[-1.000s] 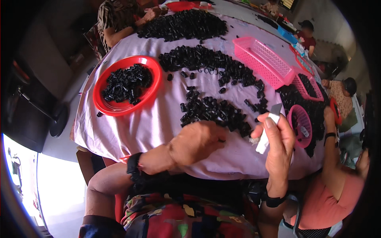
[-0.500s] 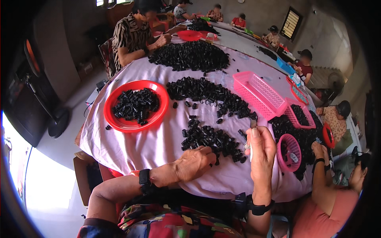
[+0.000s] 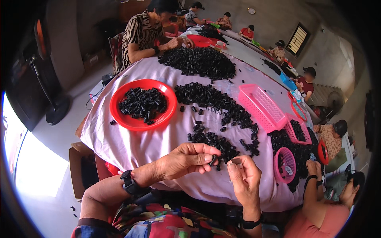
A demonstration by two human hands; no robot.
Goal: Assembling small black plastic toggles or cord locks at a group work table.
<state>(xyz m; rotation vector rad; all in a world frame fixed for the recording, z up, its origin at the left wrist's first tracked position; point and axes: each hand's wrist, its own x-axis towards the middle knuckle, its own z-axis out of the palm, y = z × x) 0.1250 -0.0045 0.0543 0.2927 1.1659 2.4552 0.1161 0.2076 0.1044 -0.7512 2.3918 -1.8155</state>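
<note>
Between thumb and fingertips, my left hand (image 3: pixel 178 162) pinches a small black cylindrical part (image 3: pixel 213 160) above the near edge of the cloth. Close beside it, my right hand (image 3: pixel 247 181) is closed on a thin, flat grey blade-like piece (image 3: pixel 236 161) that sticks up past the thumb. The blade and the black part are near each other; I cannot tell that they touch. Just beyond both hands lies a loose pile of similar black parts (image 3: pixel 216 142), its near side partly hidden by the left hand. A curved band of more black parts (image 3: pixel 214 99) lies farther off.
A red plate (image 3: pixel 115 105) with black parts stands to the left. On the right are a pink rectangular basket (image 3: pixel 260 109), a smaller pink basket (image 3: pixel 295 135) and a round pink basket (image 3: pixel 285 164). A co-worker's arms (image 3: pixel 311 194) are close at right; a large black heap (image 3: pixel 198 62) lies beyond.
My left hand has come up from the pile with a black part pinched in it. My right hand has moved down and left, bringing the blade-like piece close to it. The view has shifted slightly.
</note>
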